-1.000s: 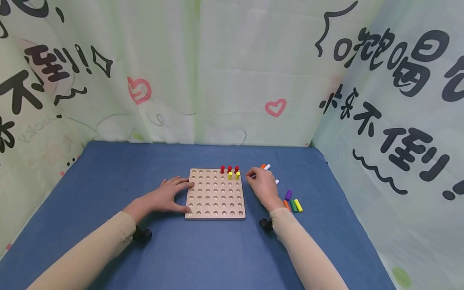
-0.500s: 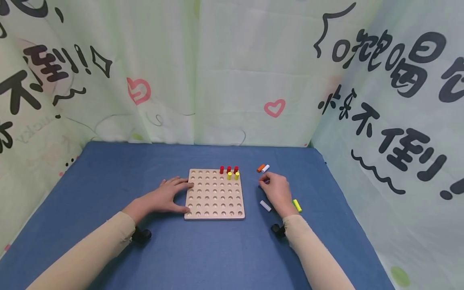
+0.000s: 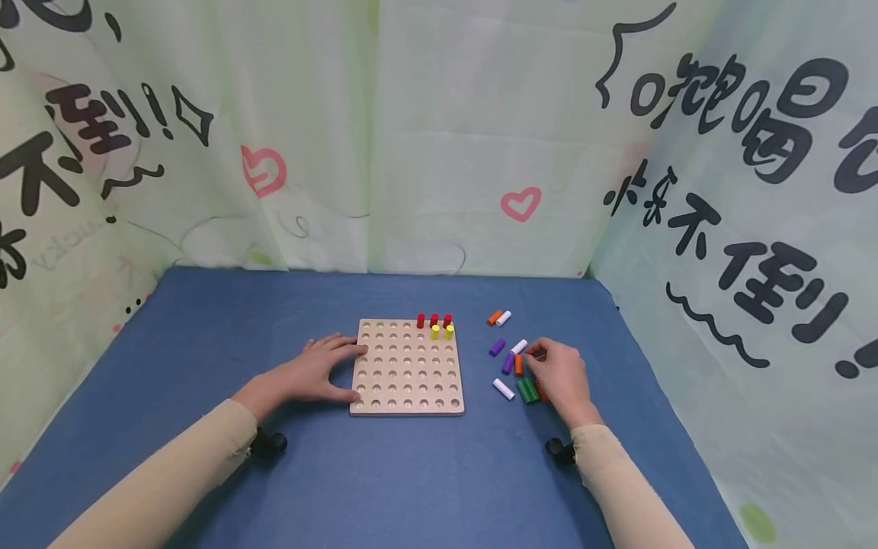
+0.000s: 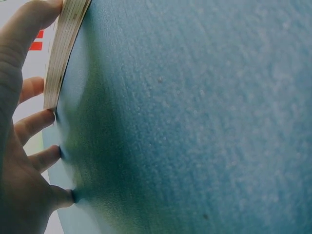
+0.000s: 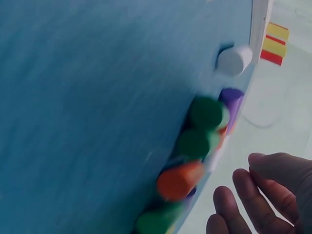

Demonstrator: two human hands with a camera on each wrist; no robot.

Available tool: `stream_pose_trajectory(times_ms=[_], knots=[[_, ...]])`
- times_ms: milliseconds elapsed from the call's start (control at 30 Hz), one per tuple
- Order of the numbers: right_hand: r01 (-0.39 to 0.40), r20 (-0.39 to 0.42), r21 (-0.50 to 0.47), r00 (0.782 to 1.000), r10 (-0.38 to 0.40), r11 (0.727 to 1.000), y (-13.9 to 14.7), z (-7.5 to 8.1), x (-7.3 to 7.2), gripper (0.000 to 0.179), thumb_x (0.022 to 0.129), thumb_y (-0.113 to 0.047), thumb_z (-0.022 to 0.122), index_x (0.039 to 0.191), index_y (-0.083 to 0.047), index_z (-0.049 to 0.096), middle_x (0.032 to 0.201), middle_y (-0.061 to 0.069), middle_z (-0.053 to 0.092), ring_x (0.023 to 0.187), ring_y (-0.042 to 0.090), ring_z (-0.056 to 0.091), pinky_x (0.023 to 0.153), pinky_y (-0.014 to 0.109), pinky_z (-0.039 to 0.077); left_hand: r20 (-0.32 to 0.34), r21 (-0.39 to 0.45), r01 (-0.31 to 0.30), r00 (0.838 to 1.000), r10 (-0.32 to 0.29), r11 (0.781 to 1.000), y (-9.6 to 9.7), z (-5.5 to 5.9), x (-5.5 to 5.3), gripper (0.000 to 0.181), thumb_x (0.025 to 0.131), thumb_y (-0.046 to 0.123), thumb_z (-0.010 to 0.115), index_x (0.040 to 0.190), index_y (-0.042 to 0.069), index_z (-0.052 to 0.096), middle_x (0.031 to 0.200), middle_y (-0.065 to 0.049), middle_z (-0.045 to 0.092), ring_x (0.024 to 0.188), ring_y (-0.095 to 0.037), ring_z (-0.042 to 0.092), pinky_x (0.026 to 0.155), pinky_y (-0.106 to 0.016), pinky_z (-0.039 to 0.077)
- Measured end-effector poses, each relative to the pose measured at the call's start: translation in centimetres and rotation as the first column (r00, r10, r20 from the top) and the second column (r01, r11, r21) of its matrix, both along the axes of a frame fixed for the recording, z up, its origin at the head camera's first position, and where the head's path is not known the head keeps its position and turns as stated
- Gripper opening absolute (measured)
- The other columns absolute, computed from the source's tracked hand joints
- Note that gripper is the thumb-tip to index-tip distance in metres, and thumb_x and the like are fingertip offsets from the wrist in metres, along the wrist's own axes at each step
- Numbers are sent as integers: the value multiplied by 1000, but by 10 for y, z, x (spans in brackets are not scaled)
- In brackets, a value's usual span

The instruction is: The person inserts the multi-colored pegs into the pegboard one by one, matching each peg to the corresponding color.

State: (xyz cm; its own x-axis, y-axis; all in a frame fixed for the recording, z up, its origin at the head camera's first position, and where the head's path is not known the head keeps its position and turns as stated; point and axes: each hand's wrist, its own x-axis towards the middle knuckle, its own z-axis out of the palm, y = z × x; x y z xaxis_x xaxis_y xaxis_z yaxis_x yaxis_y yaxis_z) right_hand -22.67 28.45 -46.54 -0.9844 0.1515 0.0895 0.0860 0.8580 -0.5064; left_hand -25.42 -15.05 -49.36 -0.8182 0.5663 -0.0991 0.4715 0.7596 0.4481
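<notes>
My left hand [image 3: 312,372] rests at the left side of a pale wooden peg board [image 3: 408,385], fingers spread and straight. The left wrist view shows a thumb and fingertips along the board's edge [image 4: 63,53]. Three red pegs [image 3: 421,321] stand in the far row of holes, with two yellow pegs [image 3: 435,332] in front of them. To the right of the board, my right hand [image 3: 561,375] hovers over loose pegs. Its fingers are loosely bent and hold nothing in the right wrist view. Below them lie green pegs [image 3: 528,391] and an orange peg [image 5: 174,183].
Left of the right hand lie two purple pegs [image 3: 497,347] and white pegs [image 3: 504,389]. An orange peg [image 3: 495,317] and a white peg [image 3: 504,319] lie farther back. Printed curtains [image 3: 439,152] stand behind and beside the blue table [image 3: 309,473].
My right hand has moved right and nearer, from beside the board to over the loose pegs, uncovering purple, white and orange ones. The left hand and the board have stayed put.
</notes>
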Motion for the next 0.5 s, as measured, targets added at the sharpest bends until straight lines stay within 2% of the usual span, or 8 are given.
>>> stream_pose_trajectory(times_ms=[267,500], knots=[[10,52,27,999,-11,1000,27,-2,14,19,98,-17,70,111,-4,74,106,16,74,90,27,66,81,46,58,-1,2,0,1000,0,1000,0,-1,-1,89,85,62,77,156,18,47,163,-19,38,152,-48,28,114,-81,15],[-11,88,41,996,8,999,49,-6,27,22,97,-14,68,115,-1,73,109,20,73,95,32,68,79,48,58,6,-6,-4,1000,4,1000,0,1,0,89,85,62,77,156,19,47,163,-18,38,153,-47,28,114,-80,16]])
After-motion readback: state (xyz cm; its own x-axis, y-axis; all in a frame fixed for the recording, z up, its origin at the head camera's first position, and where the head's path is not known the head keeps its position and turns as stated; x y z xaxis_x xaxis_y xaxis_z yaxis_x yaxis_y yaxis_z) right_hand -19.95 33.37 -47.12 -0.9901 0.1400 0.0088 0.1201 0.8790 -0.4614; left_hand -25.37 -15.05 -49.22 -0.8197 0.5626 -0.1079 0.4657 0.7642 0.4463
